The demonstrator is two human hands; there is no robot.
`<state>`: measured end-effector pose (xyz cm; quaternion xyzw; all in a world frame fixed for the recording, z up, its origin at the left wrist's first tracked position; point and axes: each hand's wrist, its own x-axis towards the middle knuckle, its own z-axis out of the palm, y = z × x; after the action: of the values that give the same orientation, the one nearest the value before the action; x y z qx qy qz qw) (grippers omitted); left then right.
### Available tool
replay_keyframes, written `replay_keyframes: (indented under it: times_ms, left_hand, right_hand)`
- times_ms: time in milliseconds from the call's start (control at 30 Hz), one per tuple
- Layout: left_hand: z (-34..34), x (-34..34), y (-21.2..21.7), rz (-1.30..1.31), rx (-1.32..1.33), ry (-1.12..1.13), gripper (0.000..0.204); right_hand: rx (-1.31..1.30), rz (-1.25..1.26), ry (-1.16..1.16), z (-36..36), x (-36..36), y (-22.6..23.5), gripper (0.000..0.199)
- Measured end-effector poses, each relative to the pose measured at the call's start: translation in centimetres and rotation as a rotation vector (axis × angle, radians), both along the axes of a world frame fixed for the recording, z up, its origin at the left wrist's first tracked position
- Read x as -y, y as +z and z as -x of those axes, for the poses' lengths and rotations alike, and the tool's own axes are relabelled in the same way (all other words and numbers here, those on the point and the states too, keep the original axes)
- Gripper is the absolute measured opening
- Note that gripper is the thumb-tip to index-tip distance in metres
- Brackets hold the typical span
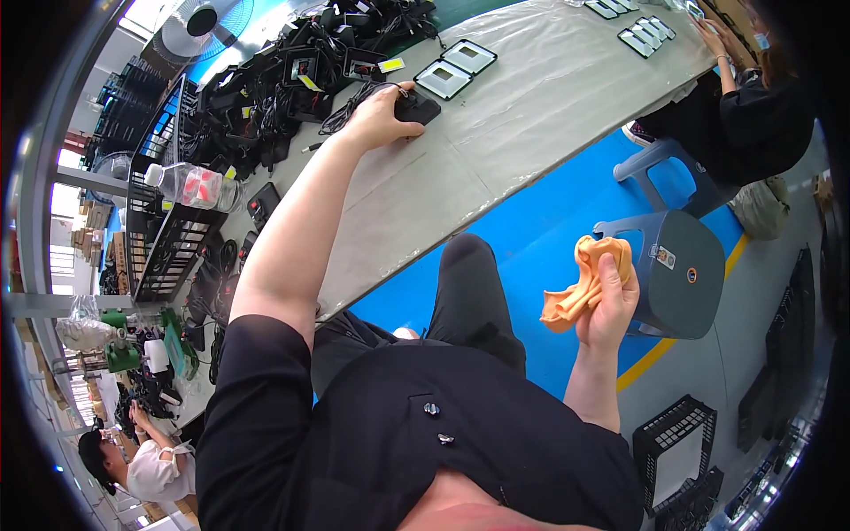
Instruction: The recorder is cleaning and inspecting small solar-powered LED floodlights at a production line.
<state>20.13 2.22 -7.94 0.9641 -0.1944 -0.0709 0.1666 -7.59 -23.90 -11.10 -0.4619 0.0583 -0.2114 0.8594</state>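
My left hand (379,120) reaches across the table and grips a black box-shaped device (418,108) by its near end, thumb on one side and fingers on the other. A coiled black cable (343,113) lies against that hand. Off the table's edge, over the floor, my right hand (607,305) is closed around a crumpled orange cloth (575,296). Just beyond the device lie two flat black-framed panels (456,69) with pale faces, side by side.
Black devices and tangled cables (292,80) are heaped along the table's (478,150) left side. A clear bottle (199,186) is near a black crate (168,234). Grey stools (677,274) stand at the right. Co-workers sit at far right (766,124) and lower left (155,465).
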Motion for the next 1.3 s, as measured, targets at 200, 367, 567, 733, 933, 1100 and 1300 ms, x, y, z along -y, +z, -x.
replay_keyframes:
  times_ms: [200,367,567,733,933,1100,1300]
  left_hand:
    - [4.3,-1.4,-0.9,0.077,0.061,0.035,0.072]
    - [9.4,-5.4,-1.3,0.194,0.053,0.031,0.072]
    - [13.6,-8.9,-1.7,0.357,-0.003,0.107,0.07]
    - [17.2,-11.6,-2.5,0.239,0.056,0.181,0.073]
    - [19.4,-12.8,-2.8,-0.003,0.193,0.233,0.082]
    - [19.7,-12.8,-3.0,-0.027,0.228,0.284,0.082]
    - [23.9,-11.4,3.7,-0.113,0.109,0.247,0.036]
  right_hand:
    - [-0.029,-0.006,0.064,0.6,-1.6,0.5,0.015]
    - [-0.058,0.004,0.168,0.8,-3.7,1.8,0.015]
    - [-0.029,0.551,0.25,-1.7,-7.8,3.6,0.009]
    - [0.034,0.533,0.302,-0.5,-9.7,4.0,0.011]
    - [0.095,0.768,0.454,-1.0,-14.1,4.7,0.013]
    - [0.332,1.175,0.259,-7.1,-20.4,4.0,0.013]
    - [0.387,1.375,0.227,-9.8,-23.0,2.3,0.016]
